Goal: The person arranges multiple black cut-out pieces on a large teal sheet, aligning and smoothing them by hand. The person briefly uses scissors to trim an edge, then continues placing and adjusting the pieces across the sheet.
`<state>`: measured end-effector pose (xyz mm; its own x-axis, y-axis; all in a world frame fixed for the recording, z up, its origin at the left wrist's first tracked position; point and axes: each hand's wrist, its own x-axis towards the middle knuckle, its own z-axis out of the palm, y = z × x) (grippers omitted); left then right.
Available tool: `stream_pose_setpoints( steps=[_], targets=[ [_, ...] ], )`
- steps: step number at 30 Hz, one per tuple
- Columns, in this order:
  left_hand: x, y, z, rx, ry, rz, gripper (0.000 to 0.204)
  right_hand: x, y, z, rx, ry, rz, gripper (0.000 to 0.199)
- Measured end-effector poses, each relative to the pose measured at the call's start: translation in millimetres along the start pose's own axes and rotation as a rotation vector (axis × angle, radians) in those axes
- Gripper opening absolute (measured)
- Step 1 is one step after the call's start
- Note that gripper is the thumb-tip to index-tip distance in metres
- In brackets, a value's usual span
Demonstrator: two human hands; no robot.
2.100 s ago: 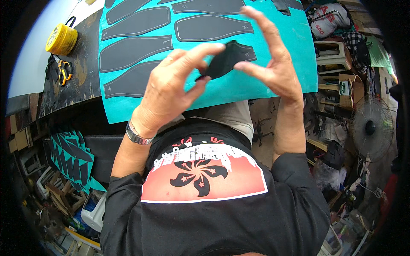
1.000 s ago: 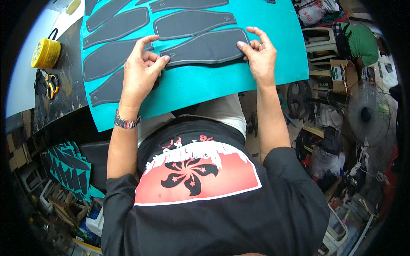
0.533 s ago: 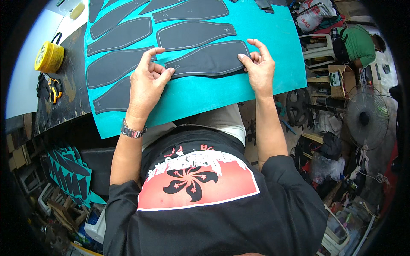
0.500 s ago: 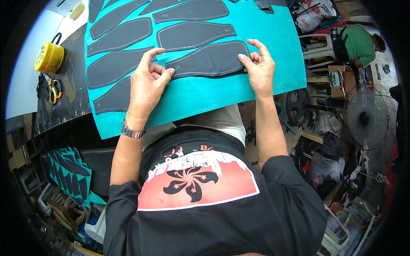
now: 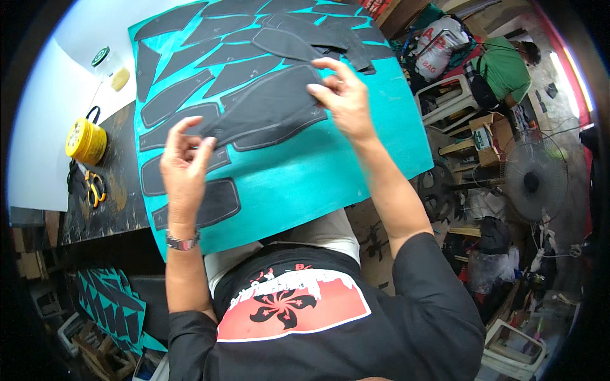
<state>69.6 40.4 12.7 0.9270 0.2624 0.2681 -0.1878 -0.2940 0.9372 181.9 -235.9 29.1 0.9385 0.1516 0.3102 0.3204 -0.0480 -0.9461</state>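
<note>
Between my two hands a long black cut piece (image 5: pixel 270 105), like leather or thick fabric with a pale outline, is held stretched and tilted over other pieces. My left hand (image 5: pixel 184 155), with a watch on its wrist, pinches the near left end between thumb and finger. At the far right end, my right hand (image 5: pixel 343 98) has its thumb and fingers closed on the edge. Beneath lies a teal sheet (image 5: pixel 305 171) carrying several similar black pieces. One of them, a black outlined piece (image 5: pixel 213 203), rests close to my left wrist.
On the dark table (image 5: pixel 117 190) to the left are a yellow tub (image 5: pixel 86 141) and yellow-handled scissors (image 5: pixel 95 188). Loose dark strips (image 5: pixel 356 47) lie at the sheet's far side. A fan (image 5: pixel 532 184) stands at right; a person in green (image 5: pixel 502 71) is beyond.
The held piece has been raised off the sheet and carried left and away from me, its right end swinging farther off. The head view has shifted, bringing more of the sheet's far part into sight.
</note>
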Motion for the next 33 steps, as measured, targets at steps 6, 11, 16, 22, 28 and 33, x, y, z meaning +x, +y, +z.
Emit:
stream_pose_setpoints(
  steps=[6,11,16,22,28,33],
  targets=[
    [40.3,-29.4,-58.1,0.734,0.13,-0.139,0.042,79.4,49.3,-4.5,-0.556,0.058,-0.151,0.028],
    [37.1,-23.0,-46.3,0.737,0.09,0.125,0.045,140.6,81.7,-69.3,-1.044,0.185,-0.09,0.031],
    [51.4,2.8,23.5,0.452,-0.33,0.247,0.036,167.8,100.7,-83.3,-1.142,0.222,0.019,0.033],
    [78.5,6.0,84.9,0.481,-0.504,0.366,0.033,145.0,95.1,-53.7,-1.056,-0.019,0.092,0.042],
    [93.6,3.4,118.8,0.491,-0.595,0.39,0.033,115.1,97.6,-41.2,-1.146,0.001,-0.045,0.039],
    [100.0,1.4,131.2,0.484,-0.62,0.417,0.033,153.5,92.5,-99.6,-1.011,0.23,0.075,0.031]
  ],
)
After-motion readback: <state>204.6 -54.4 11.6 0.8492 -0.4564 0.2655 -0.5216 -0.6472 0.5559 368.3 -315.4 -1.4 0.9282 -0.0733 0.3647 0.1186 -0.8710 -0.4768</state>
